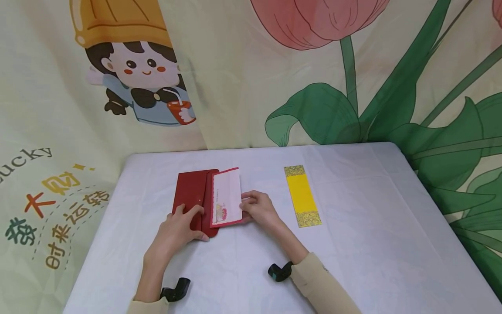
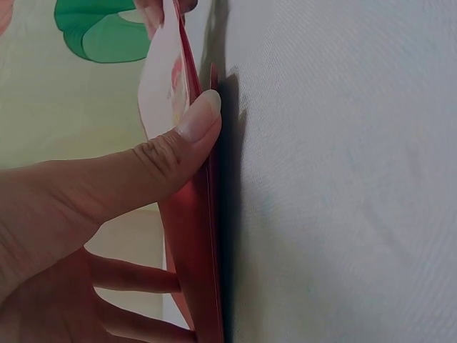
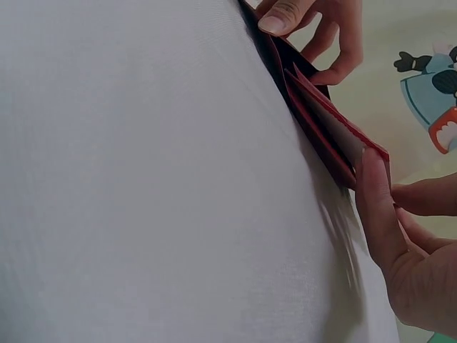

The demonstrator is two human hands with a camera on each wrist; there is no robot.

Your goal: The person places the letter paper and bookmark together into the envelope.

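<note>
Red folder [image 1: 188, 187] lies on the white surface [image 1: 353, 261], closer to the left edge than to the right and toward the far left corner. White card [image 1: 227, 192] with a red border overlaps the folder's right side and reaches past it. In the right wrist view the card is tilted, with its right edge raised and a gap between it and the red layer below. A small coloured picture is printed at the card's near left corner.

Left hand [image 1: 176, 226] rests on the folder with its fingers spread, pressing lightly: the fingertips touch the cover, and the thumb lies at the folder's near edge. Right hand [image 1: 259, 211] pinches the card's right edge between thumb and fingers.

Yellow strip [image 1: 303, 196] with patterned bands at its 2 ends lies to the right of the right hand, slightly slanted, near the surface's far edge and well apart from the far right corner. 2 black devices, 1 at the left wrist [image 1: 176, 290] and 1 at the right wrist [image 1: 280, 272], sit by the beige sleeves [image 1: 325, 283]. Past the far edge hangs a printed cloth [image 1: 231, 109] with a cartoon figure [image 1: 145, 78] and a pink flower [image 1: 321, 17].
</note>
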